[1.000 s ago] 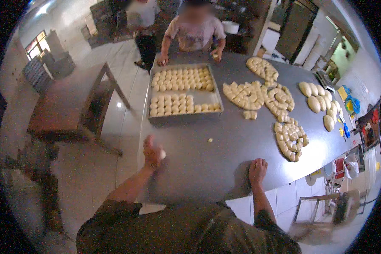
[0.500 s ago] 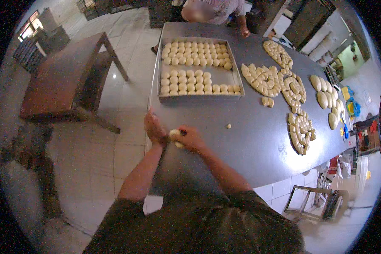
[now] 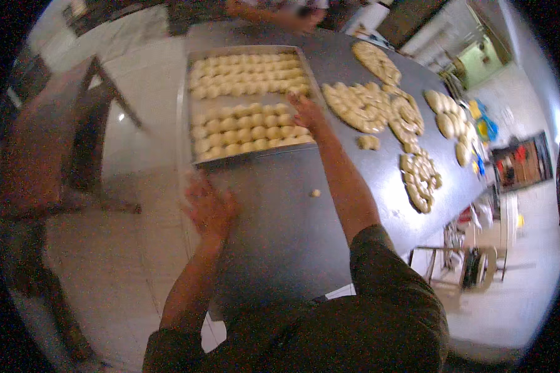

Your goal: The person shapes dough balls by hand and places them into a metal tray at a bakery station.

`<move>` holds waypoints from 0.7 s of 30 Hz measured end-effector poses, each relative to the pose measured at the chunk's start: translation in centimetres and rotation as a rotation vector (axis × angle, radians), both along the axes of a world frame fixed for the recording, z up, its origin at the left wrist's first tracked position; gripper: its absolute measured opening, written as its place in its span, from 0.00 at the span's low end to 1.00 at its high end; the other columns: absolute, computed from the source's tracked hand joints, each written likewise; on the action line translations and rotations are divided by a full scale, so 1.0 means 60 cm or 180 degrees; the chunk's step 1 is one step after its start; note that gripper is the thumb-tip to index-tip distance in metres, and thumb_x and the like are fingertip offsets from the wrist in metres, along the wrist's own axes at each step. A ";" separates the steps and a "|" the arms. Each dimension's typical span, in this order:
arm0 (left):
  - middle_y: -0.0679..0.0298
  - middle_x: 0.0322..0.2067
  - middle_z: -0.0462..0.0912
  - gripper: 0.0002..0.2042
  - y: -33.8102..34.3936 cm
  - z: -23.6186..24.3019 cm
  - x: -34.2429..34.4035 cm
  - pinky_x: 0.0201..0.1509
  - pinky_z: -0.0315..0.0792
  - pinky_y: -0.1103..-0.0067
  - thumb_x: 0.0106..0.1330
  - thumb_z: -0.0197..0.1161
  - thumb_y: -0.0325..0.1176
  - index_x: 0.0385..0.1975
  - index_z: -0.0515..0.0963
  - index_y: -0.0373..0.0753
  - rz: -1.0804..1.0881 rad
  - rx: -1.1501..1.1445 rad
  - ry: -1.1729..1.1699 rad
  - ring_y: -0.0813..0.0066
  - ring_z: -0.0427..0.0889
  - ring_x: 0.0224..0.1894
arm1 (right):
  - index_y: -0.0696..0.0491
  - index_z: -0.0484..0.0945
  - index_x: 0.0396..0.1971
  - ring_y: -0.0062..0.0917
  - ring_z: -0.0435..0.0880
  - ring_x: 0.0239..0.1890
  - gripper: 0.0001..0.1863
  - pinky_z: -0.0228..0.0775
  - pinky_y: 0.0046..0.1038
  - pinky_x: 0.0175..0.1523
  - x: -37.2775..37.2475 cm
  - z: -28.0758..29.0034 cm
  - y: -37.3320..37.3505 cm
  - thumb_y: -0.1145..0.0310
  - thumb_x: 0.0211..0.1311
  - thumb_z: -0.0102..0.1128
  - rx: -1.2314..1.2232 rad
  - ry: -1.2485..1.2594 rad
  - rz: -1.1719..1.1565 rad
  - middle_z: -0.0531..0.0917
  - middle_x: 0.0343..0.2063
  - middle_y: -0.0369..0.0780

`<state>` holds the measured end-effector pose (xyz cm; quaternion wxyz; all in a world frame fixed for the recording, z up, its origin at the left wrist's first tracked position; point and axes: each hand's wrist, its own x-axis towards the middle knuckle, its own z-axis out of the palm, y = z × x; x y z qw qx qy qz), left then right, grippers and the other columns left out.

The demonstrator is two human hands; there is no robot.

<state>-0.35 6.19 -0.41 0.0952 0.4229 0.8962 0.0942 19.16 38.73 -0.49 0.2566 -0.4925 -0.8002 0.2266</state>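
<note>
A large rectangular tray (image 3: 191,124) on the metal table holds rows of round, pale dough balls (image 3: 249,133), with a gap between two blocks. My right hand (image 3: 306,115) reaches over the tray's right side, fingers apart above the row ends. Blur and the hand itself hide what lies directly beneath it. My left hand (image 3: 208,206) is open, fingers spread, just in front of the tray's near left corner by the table's left edge, with nothing in it. A small bit of dough (image 3: 315,193) lies on the table between my forearms.
Coiled strips of cut dough (image 3: 358,105) spread across the table's right half, beside small dough pieces (image 3: 368,143). Larger oval dough pieces (image 3: 445,112) lie farther right. A wooden table (image 3: 37,143) stands to the left. Another person (image 3: 280,13) is at the far edge.
My hands have parted. The right moved forward and right over the tray; the left opened and shifted slightly left. The two dough balls at my hands are no longer seen there. The view has shifted.
</note>
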 end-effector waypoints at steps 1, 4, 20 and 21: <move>0.50 0.79 0.45 0.44 -0.005 -0.008 -0.003 0.75 0.42 0.41 0.69 0.57 0.55 0.79 0.47 0.43 0.0104 0.0013 0.0054 0.42 0.54 0.76 | 0.57 0.78 0.57 0.41 0.85 0.52 0.34 0.74 0.45 0.57 0.025 0.032 -0.022 0.39 0.70 0.55 -0.0062 0.0456 -0.0381 0.85 0.49 0.52; 0.52 0.79 0.46 0.44 -0.013 -0.002 0.006 0.76 0.43 0.43 0.69 0.57 0.54 0.79 0.47 0.41 0.0177 -0.0015 0.0171 0.42 0.54 0.77 | 0.57 0.77 0.59 0.43 0.82 0.55 0.34 0.73 0.44 0.59 0.178 0.097 -0.086 0.40 0.74 0.50 -0.0060 0.1006 -0.1640 0.83 0.53 0.52; 0.47 0.78 0.47 0.43 -0.017 0.021 0.029 0.78 0.43 0.47 0.72 0.55 0.55 0.78 0.47 0.33 -0.0187 -0.0248 0.0485 0.42 0.53 0.77 | 0.46 0.77 0.61 0.44 0.82 0.51 0.30 0.74 0.45 0.55 0.380 -0.020 -0.141 0.43 0.67 0.60 -0.1213 0.0173 -0.1180 0.84 0.45 0.48; 0.46 0.76 0.53 0.41 -0.013 0.009 0.029 0.78 0.47 0.51 0.72 0.55 0.54 0.76 0.52 0.33 -0.0219 -0.0066 0.0602 0.43 0.57 0.75 | 0.46 0.78 0.61 0.42 0.84 0.48 0.30 0.75 0.43 0.54 0.370 -0.022 -0.156 0.41 0.68 0.59 -0.1528 0.0864 -0.1101 0.86 0.44 0.48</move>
